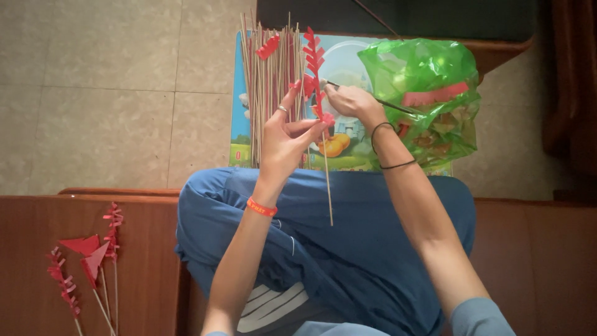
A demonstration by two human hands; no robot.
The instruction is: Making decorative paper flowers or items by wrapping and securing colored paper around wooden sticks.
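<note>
Two hands at work above the lap, close together, each closed on something.

Item 1: left hand (287,134), fingers pinched on a thin bamboo stick (326,168) that runs down past the hand toward the knees and carries a red fringed paper strip (313,59) rising above the fingertips.

Item 2: right hand (349,99), just beside the left and at the strip's lower end, closed on a slender dark tool (392,104), possibly a brush or applicator; its tip cannot be made out.

Item 3: bundle of bare sticks (270,81), lying beyond the left hand on a colourful picture mat (239,134), with a red paper scrap (268,46) on top.

Item 4: green plastic bag (429,81) with more red paper pieces, just beyond the right wrist.

Item 5: finished red paper pieces on sticks (93,261), well apart, on the wooden bench (143,261) at the left elbow side.

Step in hand, as judged: fixing the fringed strip onto its stick, about at the lower end of the wrap. The next move would call for a steady pinch from the left hand while the right presses or seals the strip's end neatly against the stick.
</note>
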